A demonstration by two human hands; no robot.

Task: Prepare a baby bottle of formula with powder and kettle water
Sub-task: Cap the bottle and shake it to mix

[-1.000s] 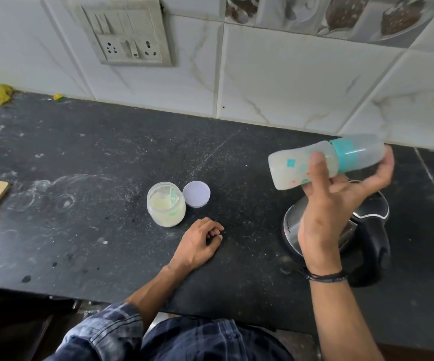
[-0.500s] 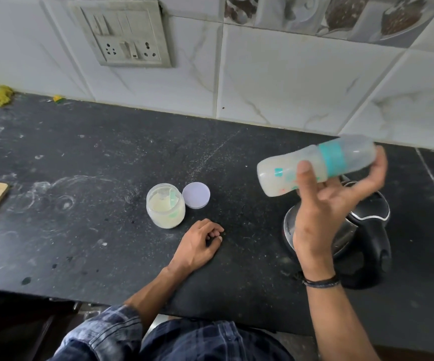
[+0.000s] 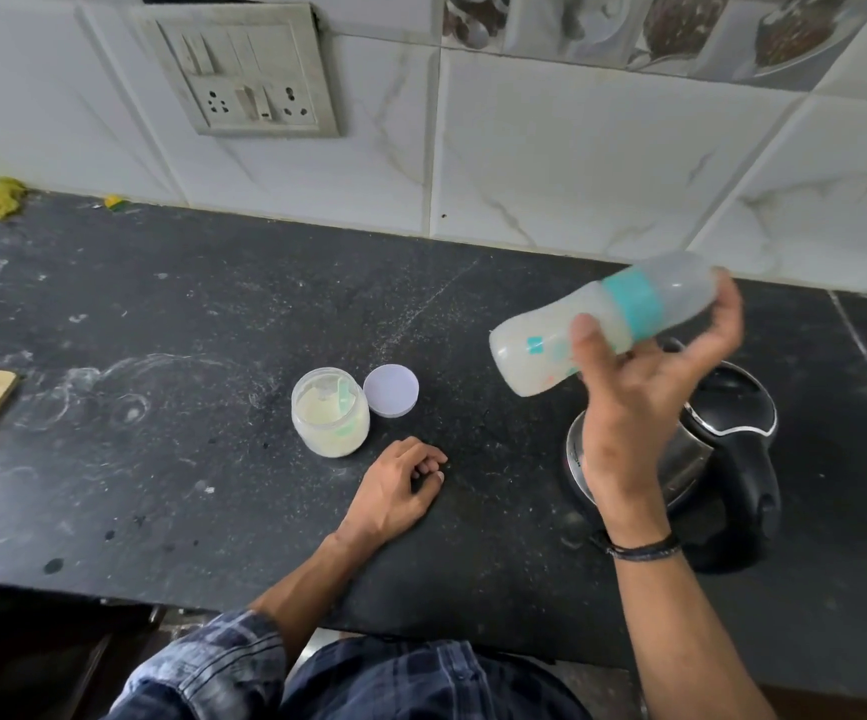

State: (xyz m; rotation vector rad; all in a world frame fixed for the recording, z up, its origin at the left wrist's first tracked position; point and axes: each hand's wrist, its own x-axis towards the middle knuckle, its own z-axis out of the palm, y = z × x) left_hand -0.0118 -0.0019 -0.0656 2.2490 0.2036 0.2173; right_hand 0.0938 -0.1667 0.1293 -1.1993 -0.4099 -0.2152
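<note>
The right hand [image 3: 639, 407] is gripping the baby bottle [image 3: 535, 350] nearly sideways above the kettle [image 3: 732, 413], capped end pointing far-right.

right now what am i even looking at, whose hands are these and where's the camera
No machine here: a person works with bare hands, and the one camera sits on their head, looking down. The right hand holds a capped baby bottle of milky liquid, tilted in the air near a kettle. The left hand rests loosely curled on the dark counter, holding nothing. Just beyond it stand an open powder jar and its lid.
</note>
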